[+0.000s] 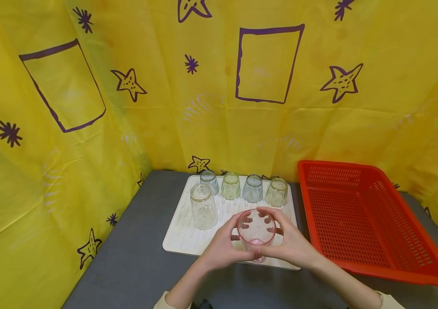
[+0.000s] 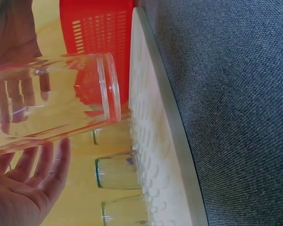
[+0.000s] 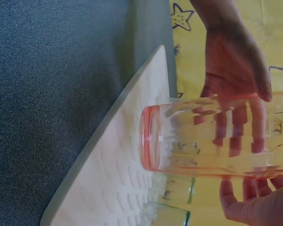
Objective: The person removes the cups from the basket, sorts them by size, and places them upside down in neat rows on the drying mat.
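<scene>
A tall pink-tinted drinking glass (image 1: 257, 229) is upright between both hands, rim up, over the front part of a white ridged drying board (image 1: 178, 240). My left hand (image 1: 223, 245) holds its left side, and my right hand (image 1: 293, 244) holds the right side, with fingers curved around the far wall and thumbs at the near side. In the left wrist view, a gap shows between the glass's thick base (image 2: 112, 89) and the board. Fingers show through the clear wall of the glass (image 3: 207, 136) in the right wrist view.
Along the board's back edge stand short tumblers: bluish (image 1: 209, 182), green (image 1: 230, 186), another bluish (image 1: 253, 189) and yellowish (image 1: 276, 193). A tall clear glass (image 1: 205, 210) stands at left. Right of the board is a red slatted basket (image 1: 389, 277). Yellow patterned cloth (image 1: 211, 128) hangs behind the grey table (image 1: 126, 262).
</scene>
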`<state>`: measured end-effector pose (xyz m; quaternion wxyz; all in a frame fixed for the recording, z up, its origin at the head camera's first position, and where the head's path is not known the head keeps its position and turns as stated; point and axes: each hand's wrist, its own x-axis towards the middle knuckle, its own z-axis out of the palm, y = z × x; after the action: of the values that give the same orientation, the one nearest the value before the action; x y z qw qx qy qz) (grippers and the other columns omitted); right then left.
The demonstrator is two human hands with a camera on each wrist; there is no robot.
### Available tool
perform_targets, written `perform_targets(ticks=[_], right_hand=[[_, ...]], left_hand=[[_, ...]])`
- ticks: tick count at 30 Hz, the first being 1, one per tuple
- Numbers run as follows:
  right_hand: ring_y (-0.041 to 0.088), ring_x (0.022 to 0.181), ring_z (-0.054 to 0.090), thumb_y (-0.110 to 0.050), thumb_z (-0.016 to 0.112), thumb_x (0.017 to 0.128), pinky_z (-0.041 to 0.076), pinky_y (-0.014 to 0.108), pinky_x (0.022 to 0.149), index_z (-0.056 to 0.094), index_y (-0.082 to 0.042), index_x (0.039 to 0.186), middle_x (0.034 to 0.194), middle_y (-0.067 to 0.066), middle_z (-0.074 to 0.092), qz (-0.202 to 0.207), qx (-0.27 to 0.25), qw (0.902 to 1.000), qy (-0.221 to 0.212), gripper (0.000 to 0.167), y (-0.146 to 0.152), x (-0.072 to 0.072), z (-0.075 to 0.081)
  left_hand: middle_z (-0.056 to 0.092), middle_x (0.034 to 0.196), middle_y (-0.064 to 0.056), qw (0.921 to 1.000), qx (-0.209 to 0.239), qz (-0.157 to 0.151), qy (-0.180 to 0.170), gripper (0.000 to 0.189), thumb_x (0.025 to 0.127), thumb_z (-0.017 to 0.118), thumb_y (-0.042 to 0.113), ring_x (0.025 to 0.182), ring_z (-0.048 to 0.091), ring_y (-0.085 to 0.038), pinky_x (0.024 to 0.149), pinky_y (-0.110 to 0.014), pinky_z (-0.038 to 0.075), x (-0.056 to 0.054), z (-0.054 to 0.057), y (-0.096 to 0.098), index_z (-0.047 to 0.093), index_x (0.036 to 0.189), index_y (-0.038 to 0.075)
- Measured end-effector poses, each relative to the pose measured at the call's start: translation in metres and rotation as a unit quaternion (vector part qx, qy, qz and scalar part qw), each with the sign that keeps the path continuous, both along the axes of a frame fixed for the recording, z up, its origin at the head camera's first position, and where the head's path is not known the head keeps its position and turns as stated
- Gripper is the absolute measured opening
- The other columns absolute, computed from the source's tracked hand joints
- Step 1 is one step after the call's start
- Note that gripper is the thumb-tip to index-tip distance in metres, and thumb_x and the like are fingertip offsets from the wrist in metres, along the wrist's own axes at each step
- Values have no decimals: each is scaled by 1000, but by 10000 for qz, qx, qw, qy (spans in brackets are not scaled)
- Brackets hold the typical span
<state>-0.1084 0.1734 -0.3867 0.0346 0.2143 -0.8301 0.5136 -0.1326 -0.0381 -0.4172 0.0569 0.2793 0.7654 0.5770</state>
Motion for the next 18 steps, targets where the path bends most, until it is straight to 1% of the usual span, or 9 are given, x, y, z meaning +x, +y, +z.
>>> perform_targets(ticks=[2,8,11,13,15,17,18], right_hand=[[24,118,48,-28,87,71,50,42,90,46,-18,139,130,5,52,19,15,10000,42,79,-1,0,-1],[24,119,47,-27,87,72,48,48,92,43,-16,142,132,5,51,93,-40,9999,31,83,0,-1,-2],[23,118,46,-27,87,73,47,47,94,42,-17,144,131,1,50,102,-138,9998,-24,85,2,0,-2],[21,117,46,-25,87,73,47,45,95,41,-18,144,131,0,50,110,-201,9997,25,85,5,1,-4],[19,116,45,-22,87,73,48,43,95,41,-19,143,131,-1,49,122,-245,9996,79,84,7,1,-6],[19,115,44,-20,86,73,48,43,95,41,-17,143,132,-1,48,142,-269,9995,130,83,10,1,-9],[19,115,44,-20,86,74,47,43,95,42,-18,143,133,-1,48,138,-254,9995,132,82,11,2,-10]], left_hand=[[58,129,0,10000,32,9,2,84,72,86,33,117,54,-20,87,-32,51,0,-1,0,43,144,27],[59,125,5,9999,153,79,1,83,71,87,32,116,54,-17,87,-33,52,1,-2,1,44,142,30],[59,126,5,9996,251,117,-55,83,71,87,30,118,54,-19,86,-35,52,2,-4,0,44,141,33],[59,127,4,9991,358,166,-143,82,72,87,28,119,54,-20,87,-36,51,2,-6,0,44,141,34],[59,128,3,9979,558,212,-268,82,72,87,25,120,54,-21,87,-37,51,1,-7,-1,43,141,33],[58,130,-1,9949,889,215,-436,81,74,86,22,121,53,-22,88,-37,51,1,-8,-2,43,142,28],[57,131,-3,9924,1090,198,-532,80,75,85,19,121,53,-23,88,-38,51,0,-9,-2,42,143,26]])
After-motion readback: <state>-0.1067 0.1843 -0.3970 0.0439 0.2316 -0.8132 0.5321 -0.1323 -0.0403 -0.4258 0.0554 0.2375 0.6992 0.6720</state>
